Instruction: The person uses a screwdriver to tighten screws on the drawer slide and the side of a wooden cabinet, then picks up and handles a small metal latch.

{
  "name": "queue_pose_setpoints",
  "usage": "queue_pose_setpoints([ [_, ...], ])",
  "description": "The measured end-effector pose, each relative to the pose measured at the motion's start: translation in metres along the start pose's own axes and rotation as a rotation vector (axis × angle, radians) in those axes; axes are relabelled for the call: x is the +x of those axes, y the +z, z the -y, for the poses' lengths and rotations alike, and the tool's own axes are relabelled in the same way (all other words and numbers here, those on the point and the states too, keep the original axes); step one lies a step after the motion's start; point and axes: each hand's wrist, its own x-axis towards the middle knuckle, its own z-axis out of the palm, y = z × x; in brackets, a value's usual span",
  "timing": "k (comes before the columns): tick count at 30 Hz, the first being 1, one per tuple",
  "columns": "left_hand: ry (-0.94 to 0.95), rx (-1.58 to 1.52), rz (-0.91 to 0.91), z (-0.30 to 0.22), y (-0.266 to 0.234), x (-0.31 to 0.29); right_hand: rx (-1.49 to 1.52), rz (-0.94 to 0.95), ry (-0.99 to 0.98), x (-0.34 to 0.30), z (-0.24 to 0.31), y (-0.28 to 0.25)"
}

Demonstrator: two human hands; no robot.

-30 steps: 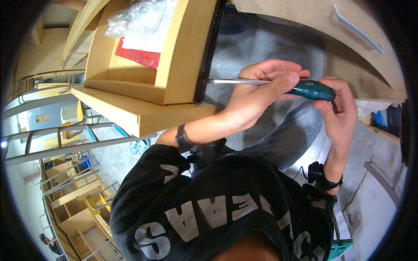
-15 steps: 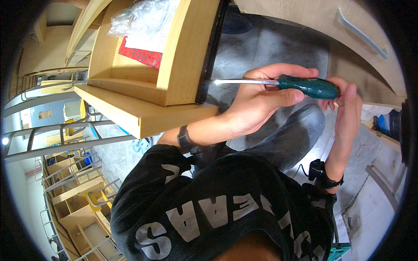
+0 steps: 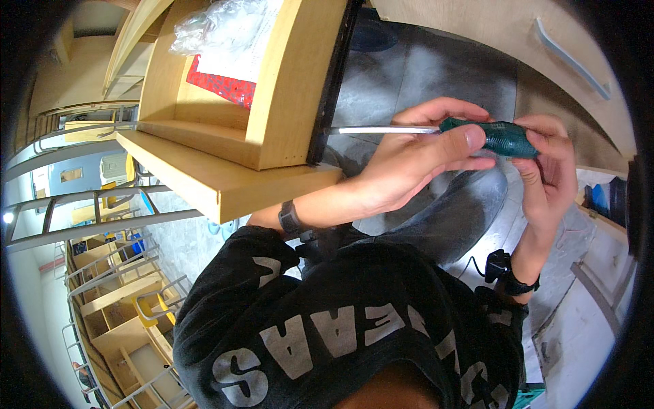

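Observation:
A screwdriver with a green handle (image 3: 504,138) and a long steel shaft (image 3: 381,129) lies level, its tip against the black strip (image 3: 334,82) on the side of a pale wooden drawer box (image 3: 204,177). My left hand (image 3: 409,163) wraps the front of the handle, thumb along it, with a black watch on the wrist. My right hand (image 3: 552,177) closes on the handle's rear end. Inside the box lie a clear plastic bag (image 3: 218,27) and a red sheet (image 3: 221,87). My dark printed sweater fills the lower view.
A wooden panel with a grey bar handle (image 3: 569,58) leans at the top right. Metal racks holding wooden cabinet parts (image 3: 102,300) stand at the lower left. Grey concrete floor (image 3: 436,75) shows behind the hands.
The screwdriver has levelled out, staying at the black strip. My right hand has shifted from beside the handle onto its rear end. The left hand keeps its grip.

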Motion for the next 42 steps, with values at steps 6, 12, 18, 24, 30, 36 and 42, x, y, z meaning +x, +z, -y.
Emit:
queue_pose_setpoints([
  [6, -0.022, 0.116, -0.053, -0.012, 0.003, -0.001, -0.068, 0.036, -0.242, 0.004, -0.002, -0.001],
  [12, 0.062, 0.148, -0.045, -0.011, -0.006, -0.005, 0.001, -0.184, 0.204, 0.009, 0.005, 0.001],
  [18, 0.032, 0.197, -0.034, -0.015, -0.002, -0.002, -0.080, -0.021, 0.612, 0.006, 0.007, -0.001],
  [24, -0.124, 0.095, -0.011, -0.016, 0.006, -0.002, -0.025, -0.064, -0.024, 0.003, -0.008, 0.005],
  [30, -0.087, 0.053, -0.035, -0.011, 0.006, -0.001, -0.032, 0.035, -0.215, 0.003, -0.009, 0.007],
  [36, 0.060, 0.032, 0.006, -0.004, -0.002, 0.001, 0.119, -0.093, 0.512, 0.006, -0.001, -0.007],
  [42, 0.134, 0.034, -0.049, 0.000, 0.004, -0.001, 0.001, -0.113, 0.376, 0.003, 0.001, 0.005],
])
